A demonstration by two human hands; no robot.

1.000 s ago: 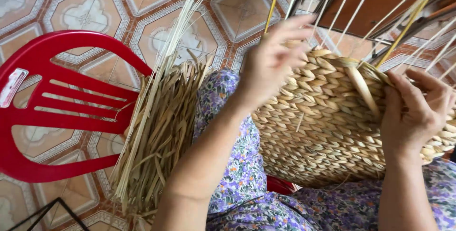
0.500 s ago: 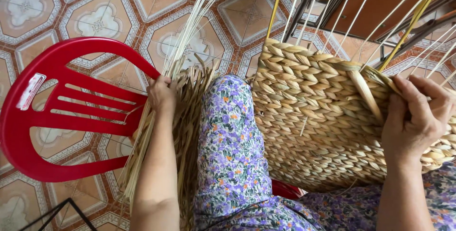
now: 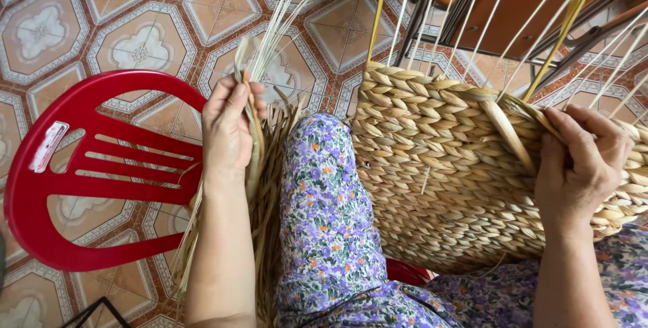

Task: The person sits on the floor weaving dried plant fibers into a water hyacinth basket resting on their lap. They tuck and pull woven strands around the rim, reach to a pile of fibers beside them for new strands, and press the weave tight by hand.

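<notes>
- The left hand [image 3: 233, 129] is closed around a dried straw strand [image 3: 253, 146], thumb and fingers pinching it near its top end.
- That strand belongs with a loose bundle of straw [image 3: 266, 186] that stands between the red plastic chair [image 3: 101, 173] on the left and the person's knee; thin pale tips fan out at the far end (the bundle's lower end is partly hidden behind the forearm).
- The right hand [image 3: 580, 169] grips the top edge of a woven basket [image 3: 439, 179], fingers curled over the rim and pressed on a flat strip of straw that bends over the weave.
- The basket rests against the person's lap, just right of the knee, which is covered in purple flowered cloth [image 3: 324, 227].
- Bare upright stakes [image 3: 472, 17] rise from the basket's unfinished rim toward the far side, most pale, a few yellow-green.
- The chair stands empty on a tiled floor [image 3: 142, 38] patterned in orange, white and grey.
- Beyond the stakes, at the far right, stands a brown wooden surface with dark metal rods (what it is part of I cannot tell).
- The two hands are well apart, one on each side of the knee.
</notes>
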